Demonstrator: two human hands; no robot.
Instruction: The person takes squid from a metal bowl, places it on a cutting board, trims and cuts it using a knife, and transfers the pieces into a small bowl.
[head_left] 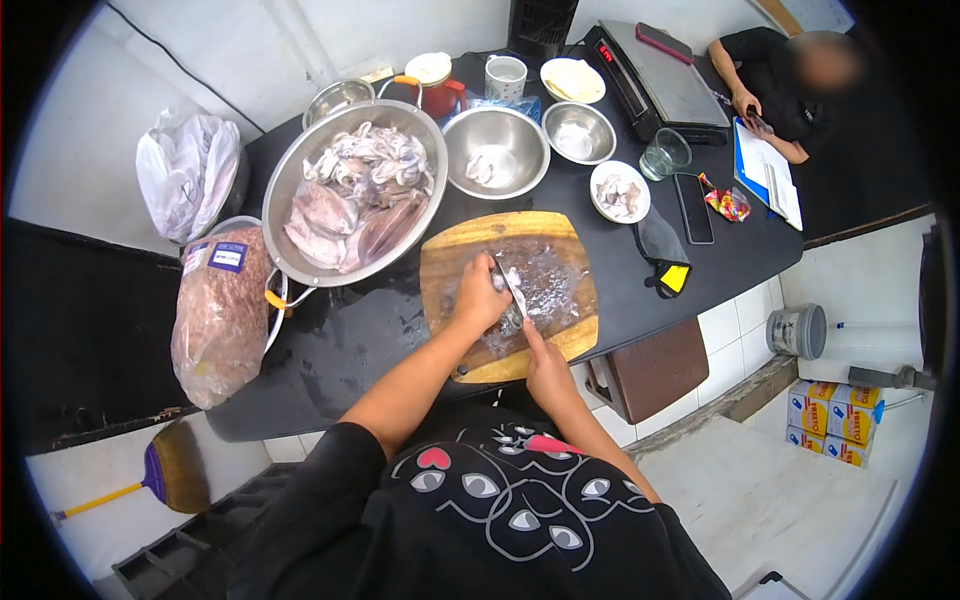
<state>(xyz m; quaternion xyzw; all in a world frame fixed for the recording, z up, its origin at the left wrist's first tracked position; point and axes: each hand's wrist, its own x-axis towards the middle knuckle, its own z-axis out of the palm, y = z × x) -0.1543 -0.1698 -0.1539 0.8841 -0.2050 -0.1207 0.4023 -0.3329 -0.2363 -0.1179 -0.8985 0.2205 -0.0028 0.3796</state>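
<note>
On the wet wooden cutting board (455, 250), my right hand (545, 362) grips a knife (513, 290) whose blade points away from me. My left hand (480, 297) is closed at the blade's left side, fingertips against a small pale piece of squid (512, 276), partly hidden by the fingers and blade. Beyond the board, a steel bowl (520, 140) holds a few white pieces. The large steel pot (275, 225) to the left contains whole squid and tentacles (365, 165). A small white bowl (620, 192) with squid pieces stands to the right.
A bag of reddish-brown contents (222, 310) leans at the table's left end. Along the back stand a red mug (440, 98), a smaller steel bowl (580, 132) and a scale (655, 85). A glass (665, 155), phone (694, 208) and clipboard (768, 175) lie rightward, near a seated person (770, 90).
</note>
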